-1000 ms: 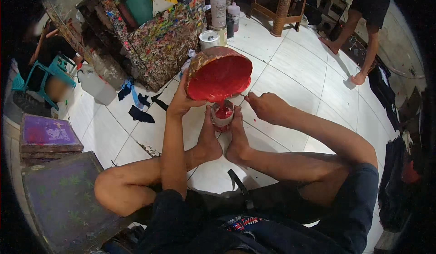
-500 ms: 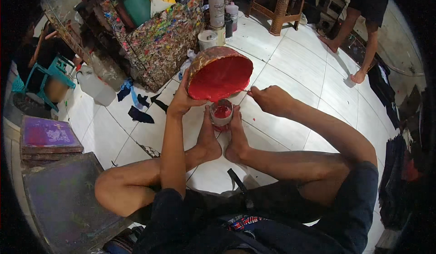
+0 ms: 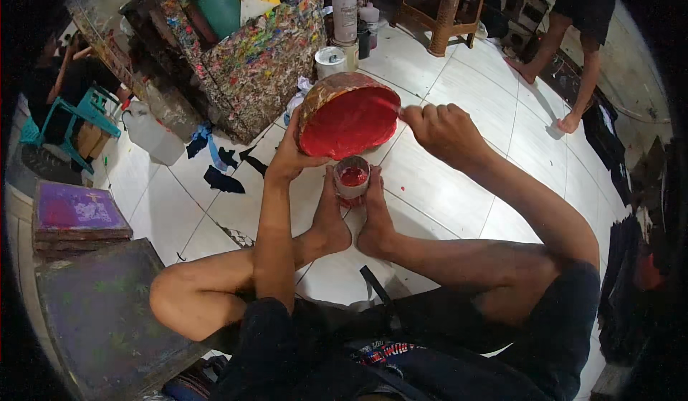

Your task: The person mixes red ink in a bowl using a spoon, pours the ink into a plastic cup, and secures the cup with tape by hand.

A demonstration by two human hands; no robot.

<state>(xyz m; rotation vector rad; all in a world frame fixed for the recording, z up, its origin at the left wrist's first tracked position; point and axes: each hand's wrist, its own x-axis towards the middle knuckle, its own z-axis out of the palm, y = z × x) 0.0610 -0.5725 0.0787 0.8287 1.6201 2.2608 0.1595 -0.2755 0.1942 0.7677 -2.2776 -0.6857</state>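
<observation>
A paint-crusted bowl [image 3: 342,123], coated inside with thick red paint, is tilted on its side with its opening toward me. My left hand [image 3: 288,154] is closed on its left rim and underside. My right hand [image 3: 446,134] is closed around a thin tool [image 3: 396,107], which reaches to the bowl's right rim; its working end is too blurred to name. Below the bowl's lower lip stands a clear cup [image 3: 352,177] with red paint in it. My two bare feet grip the cup from either side, toes against its wall.
A paint-spattered bin [image 3: 261,60] stands at the back left, beside bottles and a white tin [image 3: 330,62]. Dark cloth scraps [image 3: 222,180] and a translucent jerrycan [image 3: 153,134] are on the tiled floor. Flat panels [image 3: 100,315] lie at left. Another person [image 3: 580,50] bends at the far right, near a brown stool [image 3: 443,14].
My right hand has moved up and slightly right with the thin tool, away from the bowl's lower lip to its right rim. The bowl and cup have barely shifted.
</observation>
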